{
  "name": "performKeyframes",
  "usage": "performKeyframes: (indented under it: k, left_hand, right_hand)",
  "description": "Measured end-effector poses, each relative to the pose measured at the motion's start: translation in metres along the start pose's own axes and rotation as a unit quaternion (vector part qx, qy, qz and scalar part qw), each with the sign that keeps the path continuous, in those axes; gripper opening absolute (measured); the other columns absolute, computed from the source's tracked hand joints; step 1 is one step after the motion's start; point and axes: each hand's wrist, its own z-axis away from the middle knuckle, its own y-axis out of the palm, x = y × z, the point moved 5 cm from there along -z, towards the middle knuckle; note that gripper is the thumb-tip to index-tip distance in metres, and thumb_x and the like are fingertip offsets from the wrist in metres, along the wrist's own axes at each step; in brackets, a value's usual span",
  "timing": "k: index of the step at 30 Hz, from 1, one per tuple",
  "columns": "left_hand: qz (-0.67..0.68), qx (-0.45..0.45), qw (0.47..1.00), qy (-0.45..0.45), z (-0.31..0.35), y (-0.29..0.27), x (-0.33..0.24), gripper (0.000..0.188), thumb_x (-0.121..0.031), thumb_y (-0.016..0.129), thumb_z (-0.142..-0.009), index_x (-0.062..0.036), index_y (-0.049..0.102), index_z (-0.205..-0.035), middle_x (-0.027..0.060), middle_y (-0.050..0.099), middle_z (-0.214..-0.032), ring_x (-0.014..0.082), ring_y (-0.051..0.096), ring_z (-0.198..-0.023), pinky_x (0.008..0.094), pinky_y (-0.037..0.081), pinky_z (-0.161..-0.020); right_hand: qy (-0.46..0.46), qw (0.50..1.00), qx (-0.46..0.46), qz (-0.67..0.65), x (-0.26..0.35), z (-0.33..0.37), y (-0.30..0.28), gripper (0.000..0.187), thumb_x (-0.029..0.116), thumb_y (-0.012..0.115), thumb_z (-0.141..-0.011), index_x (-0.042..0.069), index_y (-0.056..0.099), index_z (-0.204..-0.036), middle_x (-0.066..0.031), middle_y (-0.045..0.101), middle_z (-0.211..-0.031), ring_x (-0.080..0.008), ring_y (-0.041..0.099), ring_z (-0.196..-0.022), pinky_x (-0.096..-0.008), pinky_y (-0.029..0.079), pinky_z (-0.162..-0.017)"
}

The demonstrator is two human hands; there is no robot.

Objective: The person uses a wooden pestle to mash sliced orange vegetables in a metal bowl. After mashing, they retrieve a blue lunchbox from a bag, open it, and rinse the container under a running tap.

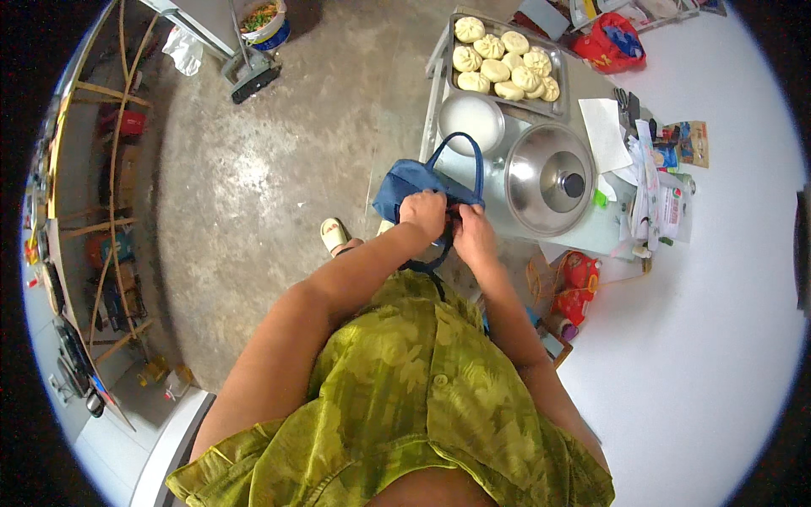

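Note:
A dark blue handbag [400, 186] hangs in front of my body beside the table's near left corner, one looped handle standing up over the tabletop. My left hand [424, 213] is closed on the bag's upper edge, its knuckles up. Just to the right, my right hand [473, 233] grips the same rim with bent fingers. Between the hands the bag's opening looks dark, and what is inside cannot be made out. The fingertips of both hands are partly hidden.
On the glass-topped table stand a metal tray of steamed buns [492, 88], a bowl of white liquid [471, 120] and a domed steel lid [549, 179]. Papers [605, 135] lie along the wall side. A broom [253, 76] and a bucket [270, 32] stand at far left; shelving [118, 194] lines the left.

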Motion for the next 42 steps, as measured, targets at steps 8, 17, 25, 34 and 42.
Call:
performKeyframes:
  k: [8,17,25,34,42]
  left_hand:
    - [0.093,-0.055,0.994,0.010,0.008,-0.006,0.009,0.036,-0.024,0.071,-0.075,-0.0081,0.056,-0.103,0.0142,0.058,-0.101,0.0325,0.062,-0.089,0.0413,0.052,-0.075]
    - [0.129,-0.078,0.988,0.011,0.015,-0.009,0.012,0.036,-0.024,0.071,-0.075,-0.0102,0.058,-0.105,0.0126,0.060,-0.103,0.0318,0.062,-0.090,0.0406,0.050,-0.078]
    - [0.231,-0.083,0.969,0.037,0.010,-0.022,0.008,0.026,-0.020,0.068,-0.076,-0.0078,0.061,-0.098,0.0127,0.065,-0.092,0.0307,0.064,-0.087,0.0401,0.050,-0.075]
    - [0.146,-0.095,0.983,0.051,0.007,-0.018,0.000,0.016,-0.012,0.057,-0.078,-0.0045,0.060,-0.091,0.0193,0.064,-0.089,0.0356,0.063,-0.085,0.0450,0.050,-0.074]
    - [0.103,-0.089,0.989,-0.060,-0.010,-0.046,0.085,0.019,-0.010,0.057,-0.077,-0.0033,0.058,-0.095,0.0203,0.065,-0.091,0.0385,0.063,-0.089,0.0443,0.051,-0.077]
  right_hand:
    - [-0.035,0.999,-0.006,-0.037,-0.008,-0.002,0.005,0.033,0.007,0.064,-0.073,0.003,0.052,-0.103,-0.0184,0.056,-0.110,-0.0403,0.058,-0.095,-0.0480,0.049,-0.076]
    - [0.010,0.987,0.025,-0.158,-0.031,-0.016,0.034,0.030,0.004,0.063,-0.076,0.002,0.051,-0.104,-0.0176,0.062,-0.094,-0.0341,0.063,-0.087,-0.0408,0.050,-0.074]
    - [0.130,0.887,-0.027,-0.442,-0.017,-0.001,0.011,0.020,-0.007,0.050,-0.084,0.002,0.051,-0.102,-0.0070,0.062,-0.090,-0.0100,0.054,-0.065,-0.0231,0.044,-0.052]
    - [0.075,0.941,-0.021,-0.329,-0.029,-0.012,0.016,0.010,0.000,0.061,-0.082,0.000,0.056,-0.091,-0.0105,0.065,-0.074,-0.0175,0.061,-0.062,-0.0304,0.048,-0.056]
    - [0.032,0.985,0.060,-0.160,-0.018,-0.016,-0.007,0.018,0.021,0.062,-0.085,0.006,0.067,-0.094,-0.0151,0.068,-0.081,-0.0294,0.066,-0.077,-0.0376,0.051,-0.067]
